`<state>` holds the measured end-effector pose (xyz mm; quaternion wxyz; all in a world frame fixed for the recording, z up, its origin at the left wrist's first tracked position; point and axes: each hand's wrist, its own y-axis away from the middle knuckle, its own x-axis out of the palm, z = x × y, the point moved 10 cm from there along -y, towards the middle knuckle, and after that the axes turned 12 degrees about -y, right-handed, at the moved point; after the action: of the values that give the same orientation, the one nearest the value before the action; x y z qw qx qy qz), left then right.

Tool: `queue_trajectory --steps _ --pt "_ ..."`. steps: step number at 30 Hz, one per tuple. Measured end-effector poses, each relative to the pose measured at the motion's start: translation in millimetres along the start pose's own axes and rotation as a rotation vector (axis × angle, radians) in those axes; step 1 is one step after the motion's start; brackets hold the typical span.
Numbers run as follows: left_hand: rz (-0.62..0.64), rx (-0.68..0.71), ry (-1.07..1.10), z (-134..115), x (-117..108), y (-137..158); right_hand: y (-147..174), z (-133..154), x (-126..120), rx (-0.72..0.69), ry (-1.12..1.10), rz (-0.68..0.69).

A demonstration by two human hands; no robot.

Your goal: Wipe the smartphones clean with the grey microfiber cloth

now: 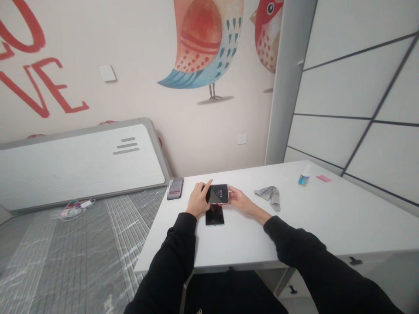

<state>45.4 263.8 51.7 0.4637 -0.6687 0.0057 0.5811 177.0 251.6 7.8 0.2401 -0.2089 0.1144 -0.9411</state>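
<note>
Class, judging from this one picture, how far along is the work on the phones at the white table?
Done: nothing shows as finished. In hand: the left hand and right hand hold a lit phone by its ends above the white table. Left: a dark phone lies beneath it; the grey cloth and small spray bottle lie untouched to the right.

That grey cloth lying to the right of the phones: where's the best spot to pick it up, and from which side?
Pinch the grey cloth at its raised folds near the middle, coming straight down from above. It lies crumpled and loose on the white table, with clear surface around it, so a top pinch should gather it. The right hand is nearest; both it and the left hand hold the lit phone.
</note>
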Motion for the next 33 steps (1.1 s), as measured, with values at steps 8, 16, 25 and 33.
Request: queue_trajectory --steps 8,16,25,33 --pt "0.059 -0.02 0.141 2.6 0.2 -2.1 0.0 3.1 1.5 0.007 -0.054 0.012" --pt "0.124 -0.042 0.388 0.4 -1.5 -3.2 4.3 0.4 -1.6 0.005 -0.104 -0.016" --pt "0.026 -0.133 0.722 -0.5 -12.9 -1.9 4.6 -0.4 -9.5 0.032 -0.03 -0.041" --pt "-0.371 -0.568 1.06 53.0 -6.3 9.0 -1.8 -1.2 -65.5 -0.02 0.189 -0.327"
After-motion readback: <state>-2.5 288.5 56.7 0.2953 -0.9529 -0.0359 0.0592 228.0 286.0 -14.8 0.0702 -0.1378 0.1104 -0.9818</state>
